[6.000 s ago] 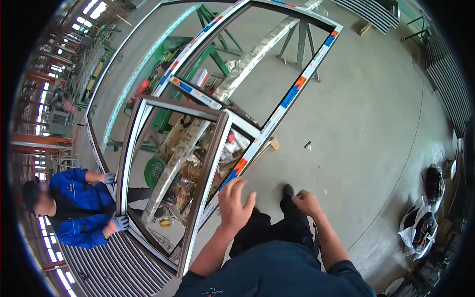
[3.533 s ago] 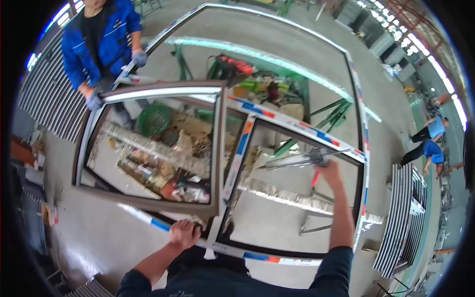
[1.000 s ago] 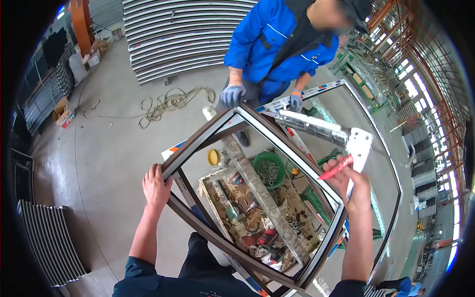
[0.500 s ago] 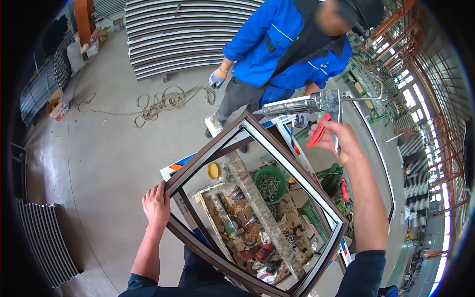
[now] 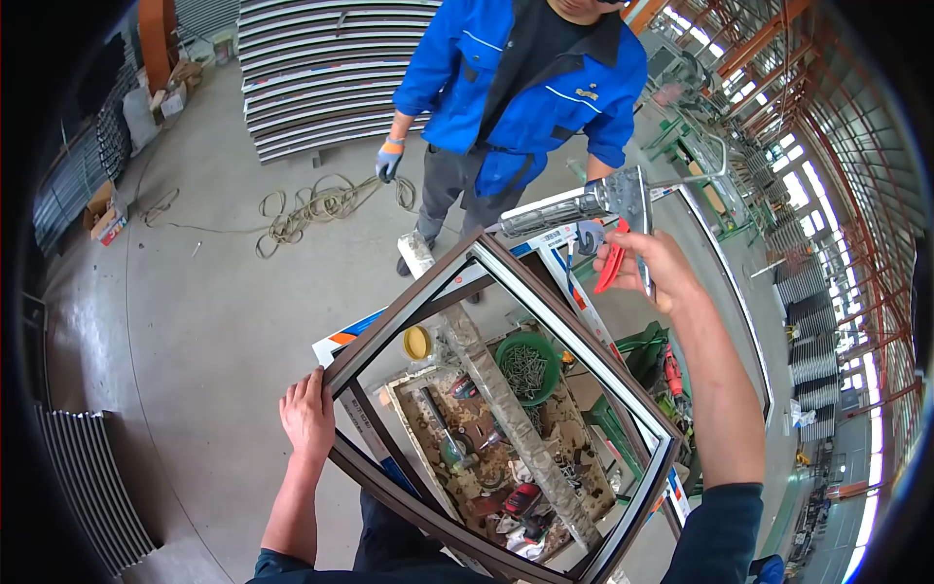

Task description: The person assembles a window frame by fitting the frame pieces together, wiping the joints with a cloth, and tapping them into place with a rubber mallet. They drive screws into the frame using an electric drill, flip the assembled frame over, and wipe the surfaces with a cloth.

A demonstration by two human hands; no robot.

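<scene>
The right grip [image 5: 662, 268] clasped a caulking gun [image 5: 623, 195], its barrel [image 5: 555, 211] left of that grip. The left grip [image 5: 308, 414] pinched a brown frame [image 5: 579, 338].

On the smooth grey floor [image 5: 224, 321] there lies a loose tangle of beige rope [image 5: 329, 201]. Behind it is a large stack of long dark-and-white profiles [image 5: 331, 83]. At the left stands an open brown cardboard box [image 5: 103, 210]; farther back, an orange column [image 5: 156, 44]. A round green basin [image 5: 556, 363] contains many small metal pieces [image 5: 523, 370].
</scene>
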